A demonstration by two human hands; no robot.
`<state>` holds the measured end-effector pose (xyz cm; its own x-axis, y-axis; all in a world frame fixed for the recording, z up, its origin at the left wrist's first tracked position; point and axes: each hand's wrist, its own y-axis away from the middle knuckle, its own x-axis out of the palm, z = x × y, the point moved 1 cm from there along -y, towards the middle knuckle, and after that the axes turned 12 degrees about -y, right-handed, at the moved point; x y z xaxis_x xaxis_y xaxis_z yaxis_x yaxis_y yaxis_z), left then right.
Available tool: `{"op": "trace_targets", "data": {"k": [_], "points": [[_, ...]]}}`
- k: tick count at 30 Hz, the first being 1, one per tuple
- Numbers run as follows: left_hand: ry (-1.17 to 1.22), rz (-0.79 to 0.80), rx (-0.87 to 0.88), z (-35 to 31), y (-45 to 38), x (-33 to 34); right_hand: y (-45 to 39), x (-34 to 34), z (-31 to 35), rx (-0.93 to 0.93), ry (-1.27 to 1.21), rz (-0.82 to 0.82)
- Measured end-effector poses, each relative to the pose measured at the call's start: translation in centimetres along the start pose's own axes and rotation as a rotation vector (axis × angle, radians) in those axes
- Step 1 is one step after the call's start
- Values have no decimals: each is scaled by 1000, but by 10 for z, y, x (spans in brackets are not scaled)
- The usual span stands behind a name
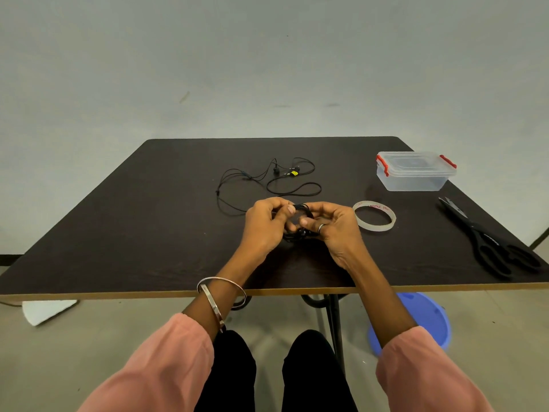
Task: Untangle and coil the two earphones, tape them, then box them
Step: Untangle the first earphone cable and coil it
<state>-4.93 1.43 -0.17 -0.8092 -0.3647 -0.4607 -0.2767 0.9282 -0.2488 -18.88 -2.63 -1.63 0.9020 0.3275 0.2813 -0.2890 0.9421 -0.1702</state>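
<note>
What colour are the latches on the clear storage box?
Red, seen in the head view: the latches clip the lid of the clear plastic box.

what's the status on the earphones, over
Left hand and right hand both gripping coiled earphone. Second earphone loose on table. Tape roll untouched, box lidded.

Dark table with loose earphone, tape roll, lidded box, scissors.

Most of the black coiled earphone cord is hidden between the two hands, so its loops cannot be counted. The red lettering inside the clear tape roll is too small to read. The dark desk runs off both side edges.
</note>
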Motion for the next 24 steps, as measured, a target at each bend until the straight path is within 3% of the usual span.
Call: {"op": "trace_targets", "data": {"k": [5,9,13,16,20,24], "points": [[-29,14,-36,0,1,6,1,0,-2,-19,-117,-149],[-97,-27,16,5,-3,4,2,-2,1,149,-313,-52],[-139,-34,80,13,-5,2,4,-3,3,219,-289,62],[-156,-63,78,13,-4,2,4,-3,9,195,-132,94],[-41,-70,-74,12,-5,3,1,-2,19,100,216,112],[42,-52,-230,13,-8,7,-3,-13,27,-192,639,88]]}}
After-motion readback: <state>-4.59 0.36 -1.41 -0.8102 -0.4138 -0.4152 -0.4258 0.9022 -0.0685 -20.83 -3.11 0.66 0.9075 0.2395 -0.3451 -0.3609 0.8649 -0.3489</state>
